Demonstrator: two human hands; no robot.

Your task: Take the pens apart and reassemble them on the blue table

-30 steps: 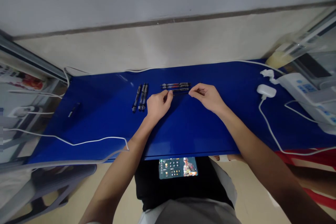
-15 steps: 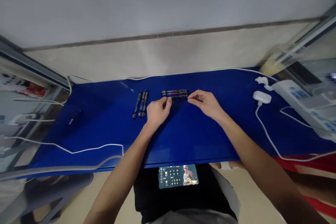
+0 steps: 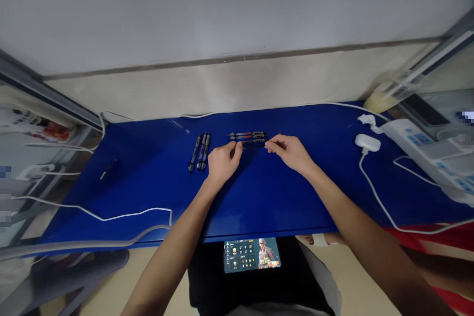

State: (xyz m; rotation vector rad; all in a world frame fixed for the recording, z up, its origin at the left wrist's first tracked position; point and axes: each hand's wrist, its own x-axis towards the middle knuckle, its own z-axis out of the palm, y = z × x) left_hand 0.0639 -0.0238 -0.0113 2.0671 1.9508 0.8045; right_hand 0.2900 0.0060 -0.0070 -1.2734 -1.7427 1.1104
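Note:
On the blue tabletop (image 3: 296, 197), a black pen (image 3: 254, 142) lies crosswise between my hands. My left hand (image 3: 223, 162) pinches its left end, and my right hand (image 3: 291, 152) pinches its right end. Just beyond it lie two similar pens (image 3: 247, 135), side by side. Left of my left hand, a group of three dark pens (image 3: 200, 152) lies lengthwise. A single dark pen (image 3: 108, 169) lies farther left.
A white earbud case (image 3: 367, 142) with a cable sits at right, near a white power strip (image 3: 418, 140). White cables (image 3: 92, 212) run across the tabletop's left part. A phone (image 3: 252, 255) showing a game screen rests on my lap below the table edge.
The whole scene has slid lower in the view as my head moved. My hands remain at the ends of the black pen, and the pens on the table have not visibly shifted.

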